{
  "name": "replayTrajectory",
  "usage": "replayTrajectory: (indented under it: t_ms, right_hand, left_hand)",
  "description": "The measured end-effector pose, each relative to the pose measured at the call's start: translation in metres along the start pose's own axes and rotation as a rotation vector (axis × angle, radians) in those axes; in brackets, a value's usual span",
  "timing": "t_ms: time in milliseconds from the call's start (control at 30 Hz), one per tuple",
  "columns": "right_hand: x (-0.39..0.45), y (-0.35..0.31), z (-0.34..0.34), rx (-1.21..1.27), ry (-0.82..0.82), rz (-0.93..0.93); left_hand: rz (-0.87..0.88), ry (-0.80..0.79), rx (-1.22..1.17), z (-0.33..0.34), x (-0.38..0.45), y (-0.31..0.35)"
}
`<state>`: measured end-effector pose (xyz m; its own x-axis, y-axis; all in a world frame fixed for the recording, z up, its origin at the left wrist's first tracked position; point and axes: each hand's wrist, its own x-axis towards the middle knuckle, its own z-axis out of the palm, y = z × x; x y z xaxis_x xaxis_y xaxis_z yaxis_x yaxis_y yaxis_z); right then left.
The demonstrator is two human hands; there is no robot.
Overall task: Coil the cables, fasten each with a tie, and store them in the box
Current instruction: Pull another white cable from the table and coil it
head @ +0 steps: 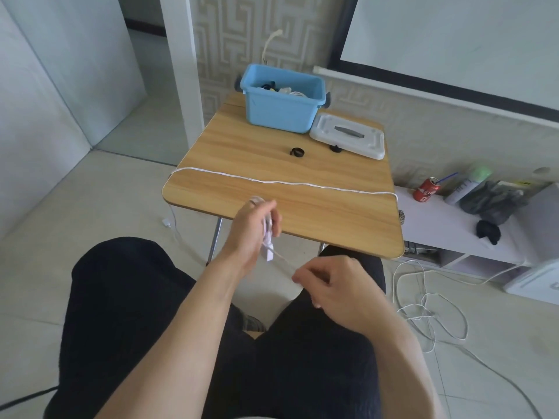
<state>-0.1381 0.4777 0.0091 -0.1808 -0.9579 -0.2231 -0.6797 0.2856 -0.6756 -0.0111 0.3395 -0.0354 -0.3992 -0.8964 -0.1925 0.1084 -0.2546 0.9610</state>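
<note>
Between your hands: left hand grips started coil, right hand pinches white cable | ahead: box partly filled, tie unused.

- Single view only: head-worn wide-angle, nothing else to overlap with.
- Faces forward and steeply down, onto the person's lap and forearms.
- Left hand and right hand sit close, low-centre in frame.
- Table lies just beyond the hands; blue box at its far edge.
- Strong barrel distortion; walls and floor bend at the edges.
</note>
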Motion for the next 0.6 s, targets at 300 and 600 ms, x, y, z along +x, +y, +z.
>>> replayTrajectory:
  t_ms: [300,600]
  right_hand:
    - [0.001,0.010,-0.020,0.187,0.433,-0.037]
    - [0.012,0.032,-0.008,0.209,0.461,0.096]
  left_hand:
    - [-0.228,-0.681,0.410,0.015,-0.023,0.005]
    - [-0.380,-0.603,-0.599,0.010,-0.021,0.017]
